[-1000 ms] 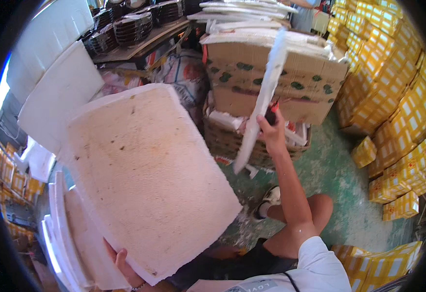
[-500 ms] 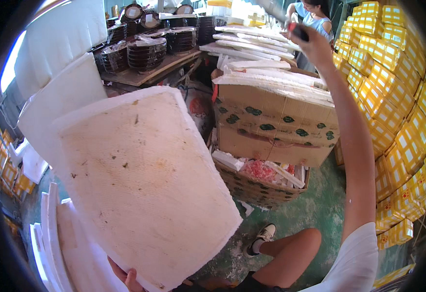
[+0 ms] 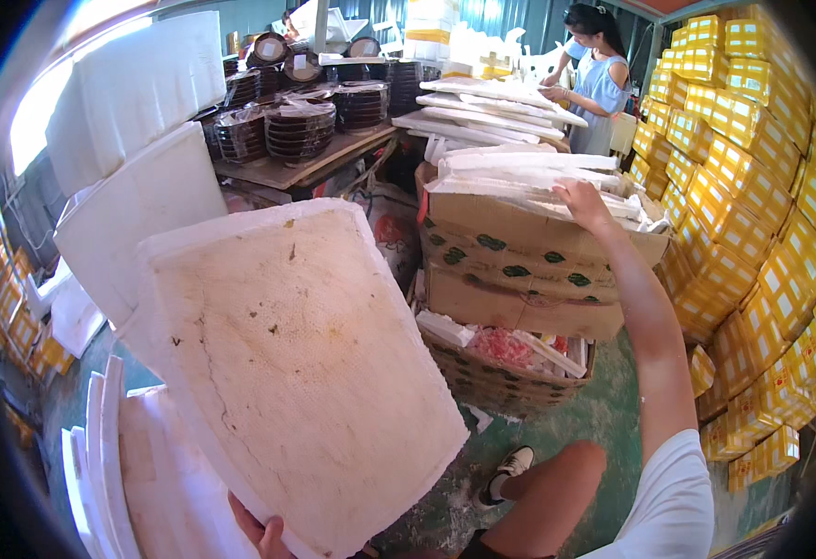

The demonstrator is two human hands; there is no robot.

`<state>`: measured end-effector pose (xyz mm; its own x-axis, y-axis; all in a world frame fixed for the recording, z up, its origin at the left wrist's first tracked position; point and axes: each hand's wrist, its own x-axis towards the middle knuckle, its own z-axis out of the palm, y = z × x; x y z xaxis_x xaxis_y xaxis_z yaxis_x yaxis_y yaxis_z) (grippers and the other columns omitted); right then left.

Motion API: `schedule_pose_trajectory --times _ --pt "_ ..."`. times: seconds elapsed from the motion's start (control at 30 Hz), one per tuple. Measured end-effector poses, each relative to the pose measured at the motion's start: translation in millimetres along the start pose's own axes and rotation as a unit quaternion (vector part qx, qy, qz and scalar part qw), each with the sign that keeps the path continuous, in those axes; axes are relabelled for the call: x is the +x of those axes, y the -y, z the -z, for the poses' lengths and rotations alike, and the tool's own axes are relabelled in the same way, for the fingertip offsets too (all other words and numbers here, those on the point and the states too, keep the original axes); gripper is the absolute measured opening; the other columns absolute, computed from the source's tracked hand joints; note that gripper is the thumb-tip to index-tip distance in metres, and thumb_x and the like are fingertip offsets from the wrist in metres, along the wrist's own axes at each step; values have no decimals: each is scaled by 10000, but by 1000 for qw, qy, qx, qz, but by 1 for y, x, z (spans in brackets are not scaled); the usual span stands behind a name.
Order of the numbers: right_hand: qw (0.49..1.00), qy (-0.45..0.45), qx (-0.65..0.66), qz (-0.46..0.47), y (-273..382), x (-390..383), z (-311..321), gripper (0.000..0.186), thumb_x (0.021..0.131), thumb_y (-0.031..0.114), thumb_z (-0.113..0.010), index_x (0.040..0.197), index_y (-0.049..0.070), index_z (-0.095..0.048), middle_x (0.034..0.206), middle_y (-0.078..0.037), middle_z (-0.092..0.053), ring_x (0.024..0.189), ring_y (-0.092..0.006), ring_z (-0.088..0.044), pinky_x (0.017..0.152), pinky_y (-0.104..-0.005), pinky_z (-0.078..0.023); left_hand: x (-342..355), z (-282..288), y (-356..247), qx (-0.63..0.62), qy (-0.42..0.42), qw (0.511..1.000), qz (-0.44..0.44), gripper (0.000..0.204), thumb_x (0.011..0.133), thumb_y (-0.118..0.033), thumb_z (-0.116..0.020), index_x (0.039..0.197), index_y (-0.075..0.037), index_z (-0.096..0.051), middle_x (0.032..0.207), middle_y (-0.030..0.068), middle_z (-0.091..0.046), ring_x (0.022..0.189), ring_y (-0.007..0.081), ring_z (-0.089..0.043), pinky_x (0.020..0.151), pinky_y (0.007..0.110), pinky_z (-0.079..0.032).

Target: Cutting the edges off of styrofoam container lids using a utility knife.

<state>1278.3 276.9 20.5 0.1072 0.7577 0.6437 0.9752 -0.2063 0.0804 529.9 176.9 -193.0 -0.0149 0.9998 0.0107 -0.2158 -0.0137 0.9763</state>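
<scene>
My left hand (image 3: 263, 534) grips the lower edge of a large white foam board (image 3: 301, 363), its thumb on the near face. The board tilts up in front of me, with dark specks and a thin crack down its left part. My right arm reaches forward, and my right hand (image 3: 582, 202) is at the long white foam strips (image 3: 529, 162) lying on top of a cardboard box (image 3: 482, 233). Its fingers are curled; what they hold, if anything, is hidden.
Below the box stands an open carton (image 3: 482, 377) of foam scraps and red pieces. More foam boards (image 3: 161, 466) lean at left. Wrapped dark round trays (image 3: 301, 128) stand on a wooden table behind. Yellow-taped boxes (image 3: 734, 214) rise at right. Another person (image 3: 599, 79) stands at the back.
My right hand has come down from high up to the foam strips. The red-and-black handled tool it held no longer shows. The view has shifted; a crack now shows in the board.
</scene>
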Motion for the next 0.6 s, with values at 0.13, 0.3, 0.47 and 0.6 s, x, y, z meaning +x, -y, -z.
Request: schedule_pose_trajectory --times 0.13,0.3,0.47,0.6 --pt "981 -112 -18 -159 12 2 19 312 966 319 -563 1085 78 -722 928 -218 -707 883 -403 -674 808 -455 -525 -4 -4 -3 -8 -1 1000 -3 888 772 -20 -601 1556 37 -189 1582 224 -283 1427 361 -303 1178 454 -245" --pt "962 199 36 -184 -18 -1 37 299 933 311 -608 1122 113 -730 993 -160 -733 948 -289 -687 871 -376 -518 -5 3 6 -13 35 999 -14 920 765 -14 -600 1571 21 -157 1593 222 -259 1440 346 -282 1191 453 -220" --pt "894 389 91 -202 -28 8 43 383 925 355 -643 1276 208 -688 1233 -109 -694 1118 -218 -637 963 -358 -482 -1 -2 9 -20 37 999 -11 931 757 -46 -605 1571 15 -158 1578 221 -279 1424 354 -303 1176 469 -248" --pt "834 436 148 -304 2 17 35 499 947 410 -606 1400 200 -583 1347 -112 -626 1216 -221 -569 1037 -378 -428 4 6 24 -31 22 998 -40 954 742 -109 -617 1573 3 -162 1565 224 -296 1401 365 -335 1155 479 -283"
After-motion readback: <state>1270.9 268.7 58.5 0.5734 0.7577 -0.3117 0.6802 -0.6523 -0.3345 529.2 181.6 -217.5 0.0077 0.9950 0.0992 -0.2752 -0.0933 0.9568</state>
